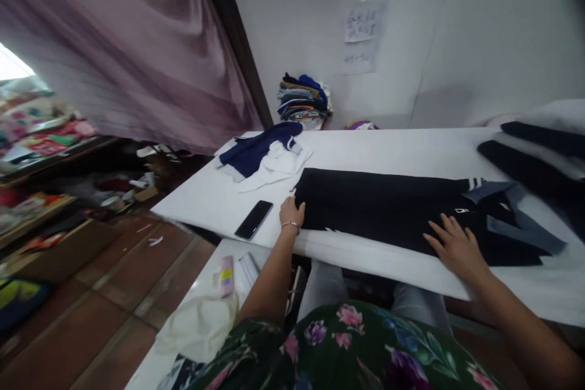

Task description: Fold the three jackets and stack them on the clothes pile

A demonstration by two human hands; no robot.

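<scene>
Black collared shirt (pixel 388 213) lies flat on the white table (pixel 196 210) in front of you, its grey-blue collar toward your right. Your left hand (pixel 290 213), a bracelet at its wrist, rests against the shirt's left end, fingers (pixel 292 202) pressed together. Your right hand (pixel 457 250) lies on the shirt with its fingers (pixel 436 237) spread, pinching nothing. Just beside your left hand lies a black smartphone (pixel 253 219); beyond it sits a navy and white garment pile (pixel 260 155). Dark folded garments (pixel 534 146) lie at the table's right side. A lower white table (pixel 141 372) carries crumpled white cloth (pixel 196 326) and a pink-and-yellow package (pixel 226 276). Wooden shelves (pixel 36 207) at your left hold colourful packaged goods, and a stack of folded clothes (pixel 304 102) stands beyond the table.
</scene>
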